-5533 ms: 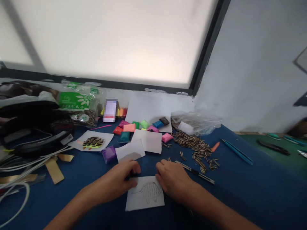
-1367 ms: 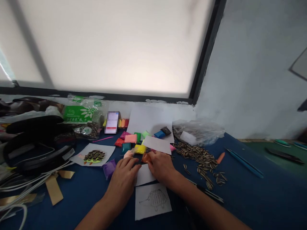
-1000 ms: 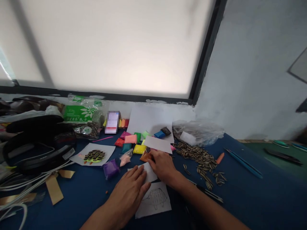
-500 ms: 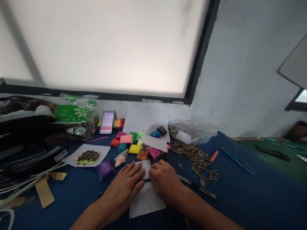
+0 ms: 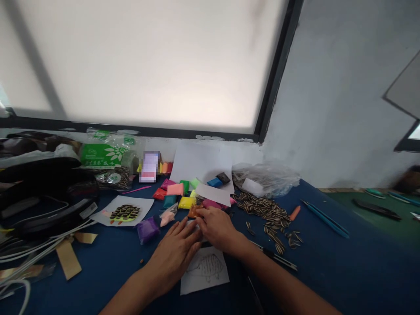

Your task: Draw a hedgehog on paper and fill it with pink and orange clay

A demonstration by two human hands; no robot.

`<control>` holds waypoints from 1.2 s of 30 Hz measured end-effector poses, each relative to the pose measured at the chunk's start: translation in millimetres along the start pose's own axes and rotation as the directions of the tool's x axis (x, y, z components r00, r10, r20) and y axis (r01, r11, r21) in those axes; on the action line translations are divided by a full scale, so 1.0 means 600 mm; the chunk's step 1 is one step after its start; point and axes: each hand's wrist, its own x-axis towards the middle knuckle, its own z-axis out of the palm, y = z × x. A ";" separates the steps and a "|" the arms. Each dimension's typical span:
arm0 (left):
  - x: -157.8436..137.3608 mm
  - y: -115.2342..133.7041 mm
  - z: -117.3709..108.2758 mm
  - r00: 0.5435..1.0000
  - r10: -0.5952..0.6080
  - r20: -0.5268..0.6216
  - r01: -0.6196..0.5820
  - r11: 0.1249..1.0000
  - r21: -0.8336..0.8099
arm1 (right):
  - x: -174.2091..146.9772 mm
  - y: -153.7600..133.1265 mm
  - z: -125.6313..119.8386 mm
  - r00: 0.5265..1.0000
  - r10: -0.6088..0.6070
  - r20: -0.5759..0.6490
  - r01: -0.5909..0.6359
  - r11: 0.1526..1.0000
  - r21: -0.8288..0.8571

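My left hand (image 5: 175, 251) lies flat with its fingers stretched out, resting on a small piece of white paper that is mostly hidden under both hands. My right hand (image 5: 218, 229) is beside it with fingers bent, its thumb and fingertips closed on the edge of an orange-brown packet of modelling clay (image 5: 194, 210). Just below the hands, a white sheet with a pencil drawing of a hedgehog-like animal (image 5: 207, 271) lies on the blue table. A purple clay packet (image 5: 147, 229) and a pale pink one (image 5: 167, 217) lie left of my hands.
Several coloured clay packets, such as a yellow one (image 5: 187, 202), lie behind the hands. Sunflower seeds (image 5: 262, 210) are heaped to the right, near a utility knife (image 5: 278, 259) and blue tweezers (image 5: 324, 218). A seed-covered animal picture (image 5: 124, 213) and cables (image 5: 49, 238) are left.
My right hand has moved up and left from the paper's edge to the orange-brown clay packet. My left hand stays flat on the paper. The view has shifted slightly.
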 end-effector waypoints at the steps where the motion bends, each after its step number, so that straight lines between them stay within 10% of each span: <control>1: 0.001 -0.004 0.001 1.000 -0.005 -0.006 0.005 1.000 -0.001 | 0.003 0.001 0.001 1.000 0.002 -0.017 -0.001 0.999 0.052; 15: -0.019 -0.004 -0.023 0.993 -0.002 -0.116 -0.010 0.995 -0.100 | -0.054 0.013 -0.011 0.988 0.083 -0.130 0.030 0.723 0.690; 36: -0.031 0.004 -0.005 0.998 -0.021 -0.056 0.007 0.974 -0.227 | -0.135 0.048 0.021 0.960 0.079 -0.270 0.118 0.757 0.642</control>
